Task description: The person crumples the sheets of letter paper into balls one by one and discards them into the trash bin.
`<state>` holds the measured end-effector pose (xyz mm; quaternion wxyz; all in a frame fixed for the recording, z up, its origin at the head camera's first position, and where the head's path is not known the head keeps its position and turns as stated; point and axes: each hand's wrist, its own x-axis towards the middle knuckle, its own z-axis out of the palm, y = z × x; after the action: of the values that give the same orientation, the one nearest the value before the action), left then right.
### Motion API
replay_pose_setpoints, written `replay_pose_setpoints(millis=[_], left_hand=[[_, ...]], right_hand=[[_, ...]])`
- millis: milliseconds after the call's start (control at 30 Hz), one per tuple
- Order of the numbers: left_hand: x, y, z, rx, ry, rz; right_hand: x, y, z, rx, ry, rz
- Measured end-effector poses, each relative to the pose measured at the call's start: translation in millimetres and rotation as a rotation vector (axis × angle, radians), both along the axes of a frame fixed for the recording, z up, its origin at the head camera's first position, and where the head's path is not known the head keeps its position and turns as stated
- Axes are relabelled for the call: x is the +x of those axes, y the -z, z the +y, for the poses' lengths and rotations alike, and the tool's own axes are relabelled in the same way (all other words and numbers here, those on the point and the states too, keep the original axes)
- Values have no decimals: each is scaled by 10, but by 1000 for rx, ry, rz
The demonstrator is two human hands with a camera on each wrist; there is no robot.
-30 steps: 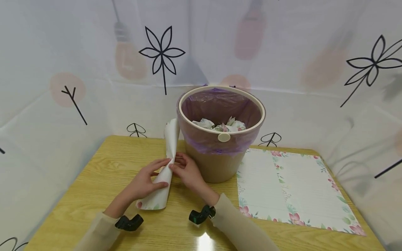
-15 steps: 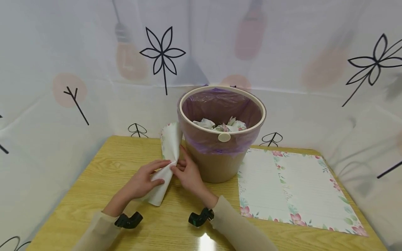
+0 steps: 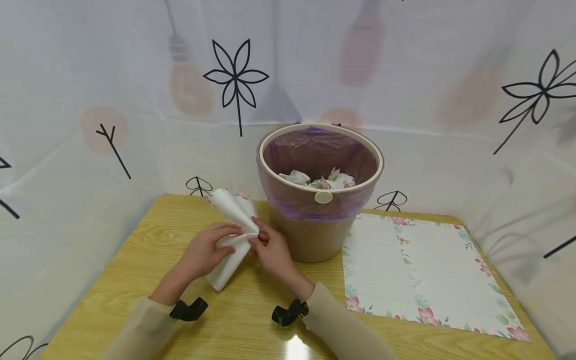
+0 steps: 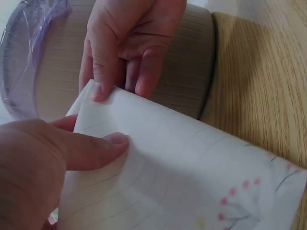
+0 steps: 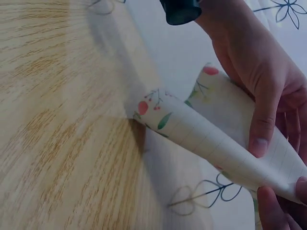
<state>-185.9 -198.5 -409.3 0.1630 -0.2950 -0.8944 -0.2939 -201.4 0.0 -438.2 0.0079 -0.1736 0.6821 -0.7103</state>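
Observation:
In the head view, a sheet of flower-bordered lined paper (image 3: 231, 207) is bunched at its middle, its two ends fanning out from the pinch. My left hand (image 3: 209, 250) grips it from the left, the thumb lying across the near part. From the right, my right hand (image 3: 272, 252) pinches the gathered middle between thumb and fingers. Up close in the left wrist view, a fold of the paper (image 4: 163, 153) peaks under the right thumb. The right wrist view shows one end of the paper (image 5: 201, 132) rolled into a loose cone.
Just behind my right hand stands a brown bin (image 3: 310, 237) with a purple liner bag (image 3: 310, 207). Several crumpled papers (image 3: 324, 182) lie inside it. To its right, flower-bordered paper (image 3: 378, 265) lies flat on the wooden table (image 3: 180, 220). Patterned cloth (image 3: 148, 75) hangs behind.
The far end of the paper has swung left, away from the bin, and shows more border. The near end looks narrower. Both hands keep hold of the middle.

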Motion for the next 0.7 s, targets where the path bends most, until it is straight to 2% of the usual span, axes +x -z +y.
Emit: replay_pose_setpoints(millis=[167, 267, 333, 433, 567, 700], left_hand=[[-44, 13, 16, 21, -38, 189], [-64, 0, 21, 61, -45, 255], [-78, -9, 23, 55, -60, 296], [-92, -39, 18, 16, -77, 358], [-113, -77, 9, -83, -89, 426], [-118, -96, 4, -159, -90, 451]], right_hand=[[6, -24, 20, 3, 29, -7], [20, -49, 26, 15, 32, -12], [29, -65, 27, 22, 30, -10], [48, -85, 28, 48, 33, -5], [64, -92, 35, 78, 27, 16], [60, -72, 46, 68, 17, 31]])
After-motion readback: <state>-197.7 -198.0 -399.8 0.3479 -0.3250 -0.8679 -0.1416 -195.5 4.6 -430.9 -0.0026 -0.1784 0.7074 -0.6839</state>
